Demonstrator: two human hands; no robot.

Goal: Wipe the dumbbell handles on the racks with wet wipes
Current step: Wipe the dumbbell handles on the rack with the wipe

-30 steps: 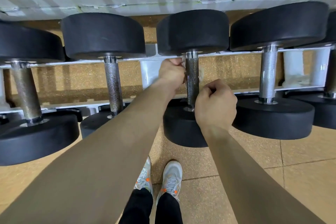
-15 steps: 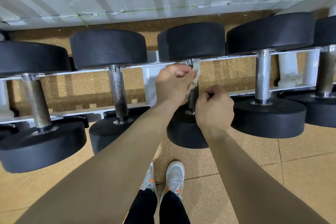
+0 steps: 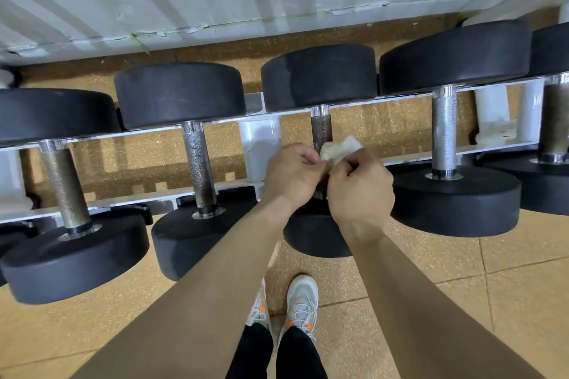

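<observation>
Both hands meet in front of the 3rd dumbbell handle (image 3: 321,130) from the left on the white rack (image 3: 261,135). The left hand (image 3: 291,175) and right hand (image 3: 360,191) each pinch the crumpled wet wipe (image 3: 338,148) with curled fingers, holding it at 12 o'clock of the knuckles, just beside the bar (contact is hard to tell). The step in hand looks like regathering the wipe to a fresh face. The next move likely calls for wrapping it round a bar, perhaps the shiny handle (image 3: 443,132) at 3 o'clock, and sliding along the knurling.
</observation>
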